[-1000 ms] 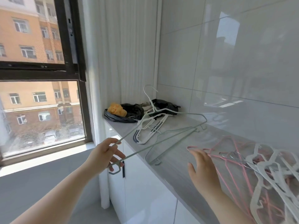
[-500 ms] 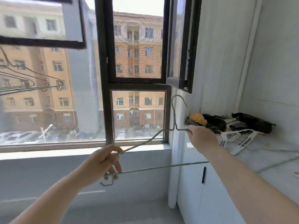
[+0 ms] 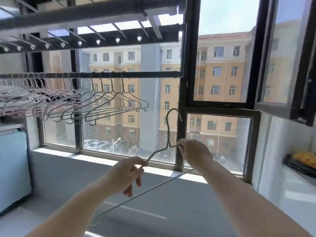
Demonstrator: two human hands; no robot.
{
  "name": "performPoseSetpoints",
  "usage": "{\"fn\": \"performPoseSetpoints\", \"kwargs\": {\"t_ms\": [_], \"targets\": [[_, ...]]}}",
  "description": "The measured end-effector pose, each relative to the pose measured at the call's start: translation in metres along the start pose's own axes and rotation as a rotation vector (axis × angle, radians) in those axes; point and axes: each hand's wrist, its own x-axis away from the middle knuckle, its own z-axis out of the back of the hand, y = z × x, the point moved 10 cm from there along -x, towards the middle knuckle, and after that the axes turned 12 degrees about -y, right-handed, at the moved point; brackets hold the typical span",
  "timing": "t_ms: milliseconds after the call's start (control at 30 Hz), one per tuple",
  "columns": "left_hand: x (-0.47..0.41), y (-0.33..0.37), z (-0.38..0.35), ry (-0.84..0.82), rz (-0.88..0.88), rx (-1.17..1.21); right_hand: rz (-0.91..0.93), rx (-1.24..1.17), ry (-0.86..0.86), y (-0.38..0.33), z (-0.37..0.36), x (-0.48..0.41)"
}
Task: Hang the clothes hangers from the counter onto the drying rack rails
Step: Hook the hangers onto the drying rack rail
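Note:
I hold a grey-green wire hanger (image 3: 168, 132) in front of the window, its hook pointing up. My left hand (image 3: 127, 173) grips its left shoulder wire, and my right hand (image 3: 193, 151) pinches the wire just right of the neck. The hanger's bottom bar slants down to the left below my hands. Up at the left, the dark drying rack rail (image 3: 145, 74) runs across the window. Several wire, white and pink hangers (image 3: 95, 101) hang on it, and its right end is bare. The hook sits below and to the right of that bare end.
More rack bars (image 3: 102, 36) pass overhead. An open window sash (image 3: 282, 69) juts in at the upper right. The counter's edge (image 3: 299, 175) shows at the right with a black bag and something orange (image 3: 304, 158). A pale blue appliance (image 3: 13, 168) stands at the left.
The view has swung left and up from the counter to the rack. My right hand came off the counter and took the hanger near its neck. The hanger has risen toward the rail.

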Motion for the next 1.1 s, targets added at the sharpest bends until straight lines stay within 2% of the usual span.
{"fn": "performPoseSetpoints", "kwargs": {"t_ms": [233, 467, 767, 933, 1100], "targets": [[-0.006, -0.026, 0.088, 0.215, 0.041, 0.055, 0.205, -0.054, 0.069, -0.061, 0.028, -0.082], [-0.071, -0.007, 0.163, 0.365, 0.022, 0.016, 0.150, 0.013, 0.215, -0.042, 0.086, -0.176], [-0.154, 0.022, 0.220, 0.417, 0.017, 0.046, 0.115, 0.129, 0.309, -0.015, 0.135, -0.249], [-0.182, 0.021, 0.228, 0.396, 0.040, 0.066, 0.016, 0.263, 0.248, -0.009, 0.130, -0.279], [-0.208, 0.030, 0.234, 0.358, 0.040, 0.038, -0.032, 0.244, 0.213, 0.000, 0.131, -0.287]]}}
